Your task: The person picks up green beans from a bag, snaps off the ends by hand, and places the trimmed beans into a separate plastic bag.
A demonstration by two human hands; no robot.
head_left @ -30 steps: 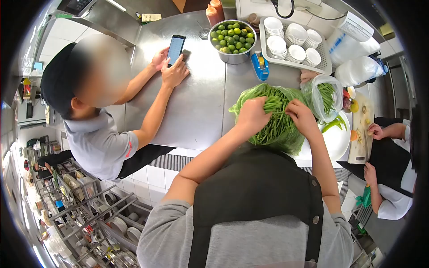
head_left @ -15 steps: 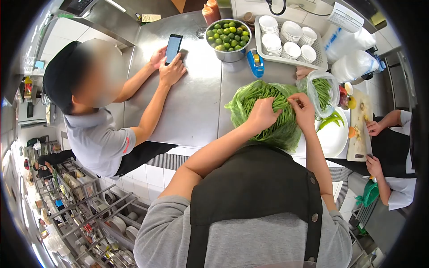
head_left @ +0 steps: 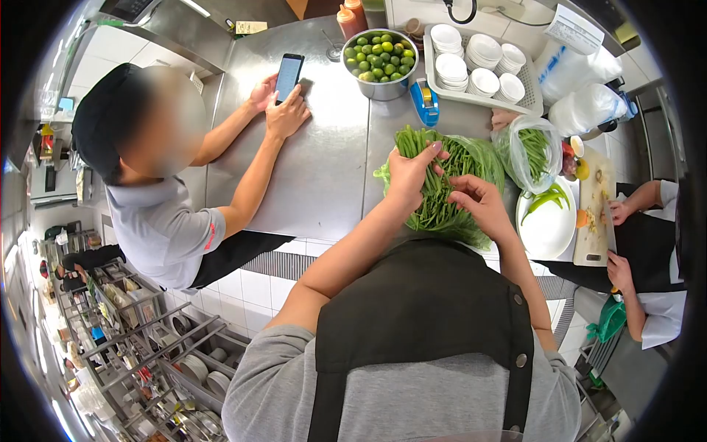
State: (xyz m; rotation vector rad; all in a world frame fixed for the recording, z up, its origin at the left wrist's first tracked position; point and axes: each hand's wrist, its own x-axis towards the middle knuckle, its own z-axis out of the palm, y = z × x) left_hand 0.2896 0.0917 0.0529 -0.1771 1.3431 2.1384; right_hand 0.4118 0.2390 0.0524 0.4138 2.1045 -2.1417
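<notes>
Green beans [head_left: 436,202] between two hands [head_left: 407,177]; one bag [head_left: 490,163] beneath

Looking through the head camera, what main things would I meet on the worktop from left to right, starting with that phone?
The phone → the green plastic bag of beans → the white plate → the cutting board.

One head-worn camera looked forward and steeply down from close above the wearer's apron [head_left: 420,302], at six o'clock. The left hand [head_left: 414,175] and right hand [head_left: 484,210], at the green beans [head_left: 460,158], lay off centre toward two and three o'clock. The wide, round-edged view reached one co-worker [head_left: 158,228] at nine and another person [head_left: 648,236] at three.
</notes>
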